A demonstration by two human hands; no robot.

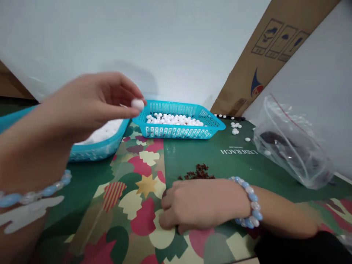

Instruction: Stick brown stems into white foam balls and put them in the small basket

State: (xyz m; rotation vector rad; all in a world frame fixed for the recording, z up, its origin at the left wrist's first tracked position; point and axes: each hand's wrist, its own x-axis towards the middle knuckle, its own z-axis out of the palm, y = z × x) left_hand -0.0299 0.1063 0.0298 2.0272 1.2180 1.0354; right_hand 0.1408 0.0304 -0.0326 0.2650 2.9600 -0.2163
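Head view: the left hand [90, 101] is raised at about ten o'clock from the middle of the picture, its thumb and fingertips pinched together on a single white bead [138, 104]. The bead is small, round, smooth and matt white, slightly blurred, and sits in the air just above the near left corner of the turquoise basket [205, 123]. That basket, at twelve o'clock, is a shallow plastic tray with latticed walls, and its floor is covered with many more beads of the same kind. A second turquoise basket [93, 148], also filled with white, lies at nine o'clock, partly hidden behind the left forearm.

The right hand [192, 203] rests palm down on the patterned tabletop [132, 205] at six o'clock, fingers curled under; whether it holds anything cannot be told. Just beyond its knuckles lies a small heap of dark reddish-brown bits [198, 171]. Both wrists wear bracelets of pale blue and clear beads [251, 205]. At three o'clock a clear plastic bag [291, 146] with dark contents lies on its side, and a few loose white beads [235, 128] are scattered near the basket's right end. A cardboard sheet [275, 47] leans against the wall at one o'clock.
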